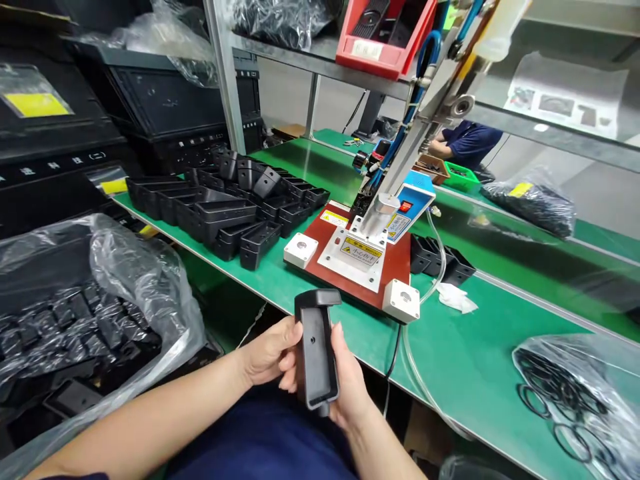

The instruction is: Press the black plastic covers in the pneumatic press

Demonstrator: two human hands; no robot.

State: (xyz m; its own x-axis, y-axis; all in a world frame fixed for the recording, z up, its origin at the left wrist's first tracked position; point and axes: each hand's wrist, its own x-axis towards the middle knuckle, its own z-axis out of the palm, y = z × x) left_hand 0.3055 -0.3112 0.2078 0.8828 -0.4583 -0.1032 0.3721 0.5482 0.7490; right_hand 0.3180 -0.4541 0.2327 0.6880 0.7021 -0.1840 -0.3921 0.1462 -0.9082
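Between both hands I hold a black plastic housing [320, 353], its hollow side facing me and a small hole in its floor. My left hand [275, 350] grips the left wall, thumb near the upper edge. Along the right wall lies my right hand [350, 380], its thumb upright and the other fingers hidden behind the part. Just beyond the housing is a press fixture with a red-brown base [320, 267], a metal block and two white button boxes [401, 300]. Many similar black housings [225, 213] are piled on the green bench to the left.
A plastic-lined bin [185, 320] of black parts stands at lower left. Black rubber rings [555, 387] spill from a clear bag at right. A white cloth [456, 297] and a clear hose [417, 373] lie on the bench. A red bin [370, 57] sits overhead; another person [467, 143] is behind.
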